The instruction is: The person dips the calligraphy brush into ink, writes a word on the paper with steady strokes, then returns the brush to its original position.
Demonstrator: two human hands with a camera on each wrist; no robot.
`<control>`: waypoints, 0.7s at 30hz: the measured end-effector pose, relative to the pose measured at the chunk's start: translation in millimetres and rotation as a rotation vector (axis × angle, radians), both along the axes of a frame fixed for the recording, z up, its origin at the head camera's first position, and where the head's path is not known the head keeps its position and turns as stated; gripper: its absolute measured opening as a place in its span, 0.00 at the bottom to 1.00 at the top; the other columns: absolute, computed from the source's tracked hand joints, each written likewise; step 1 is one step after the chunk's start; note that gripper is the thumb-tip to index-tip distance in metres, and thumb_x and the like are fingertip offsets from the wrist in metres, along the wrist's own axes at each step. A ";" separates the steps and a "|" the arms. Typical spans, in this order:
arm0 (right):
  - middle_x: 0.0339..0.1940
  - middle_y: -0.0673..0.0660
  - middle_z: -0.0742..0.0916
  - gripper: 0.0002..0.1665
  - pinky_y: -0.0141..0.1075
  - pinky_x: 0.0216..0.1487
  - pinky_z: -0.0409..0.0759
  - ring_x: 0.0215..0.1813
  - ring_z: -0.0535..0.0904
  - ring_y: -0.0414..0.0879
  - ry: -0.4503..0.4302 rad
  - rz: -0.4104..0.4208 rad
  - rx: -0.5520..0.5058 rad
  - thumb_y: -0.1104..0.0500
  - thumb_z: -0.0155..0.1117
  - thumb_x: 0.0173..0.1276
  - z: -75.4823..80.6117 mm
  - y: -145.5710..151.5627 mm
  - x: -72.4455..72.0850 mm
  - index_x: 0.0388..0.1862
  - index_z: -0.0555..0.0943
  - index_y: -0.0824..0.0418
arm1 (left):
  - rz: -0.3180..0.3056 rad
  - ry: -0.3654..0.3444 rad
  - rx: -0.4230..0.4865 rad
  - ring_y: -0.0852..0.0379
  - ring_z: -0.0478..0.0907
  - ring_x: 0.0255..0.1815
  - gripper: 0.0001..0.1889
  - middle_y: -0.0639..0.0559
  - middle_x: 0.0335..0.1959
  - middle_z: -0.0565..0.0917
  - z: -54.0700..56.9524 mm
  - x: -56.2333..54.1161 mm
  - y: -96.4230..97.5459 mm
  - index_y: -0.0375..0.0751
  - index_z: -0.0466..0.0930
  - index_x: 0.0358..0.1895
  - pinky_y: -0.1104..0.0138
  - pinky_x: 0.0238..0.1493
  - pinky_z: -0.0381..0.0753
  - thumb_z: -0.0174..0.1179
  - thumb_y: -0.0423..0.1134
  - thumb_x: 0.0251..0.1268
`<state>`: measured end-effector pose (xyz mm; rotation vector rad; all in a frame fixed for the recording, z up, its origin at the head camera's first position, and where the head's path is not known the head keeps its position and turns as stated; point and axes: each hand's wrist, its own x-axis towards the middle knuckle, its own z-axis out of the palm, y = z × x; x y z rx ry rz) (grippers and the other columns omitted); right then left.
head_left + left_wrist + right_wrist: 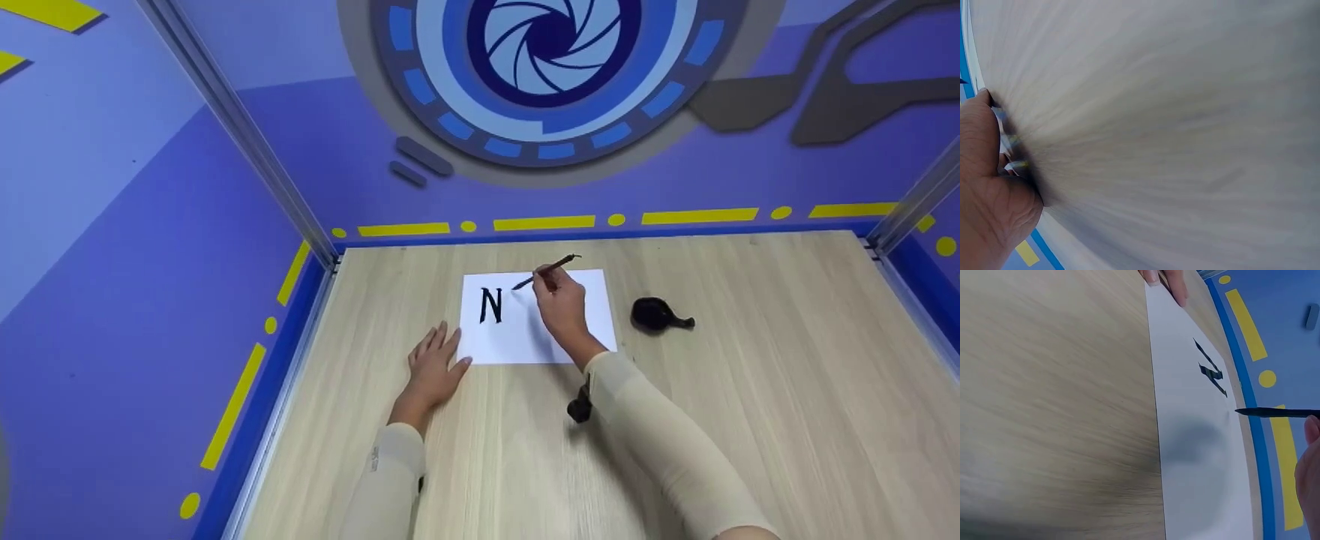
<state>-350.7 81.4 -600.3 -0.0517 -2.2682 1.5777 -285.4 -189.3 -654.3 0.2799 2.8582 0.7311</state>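
A white sheet of paper [555, 341] lies on the table, with a black letter N [491, 305] brushed on its left part. My right hand [561, 301] pinches a dark writing brush [555, 265] over the upper middle of the sheet. In the right wrist view the brush [1280, 412] has a pointed black tip, close to the paper just beyond the N; whether it touches cannot be told. My left hand [435, 367] lies flat with spread fingers at the sheet's lower left edge, thumb by the corner. The left wrist view shows this hand [994, 185] against the wood.
A black ink dish [652, 314] with a short spout or handle stands right of the sheet. The pale wooden table [502, 450] is bounded by a blue printed wall [300, 165] at the back and panels at both sides.
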 end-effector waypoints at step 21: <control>0.42 0.60 0.94 0.09 0.41 0.49 0.85 0.44 0.90 0.51 0.043 -0.025 -0.034 0.59 0.67 0.77 -9.3 -11.4 1.0 0.47 0.89 0.62 | 0.005 -0.002 0.008 0.40 0.41 0.93 0.36 0.47 0.92 0.46 1.3 0.6 1.0 0.53 0.55 0.87 0.37 0.86 0.42 0.51 0.58 0.85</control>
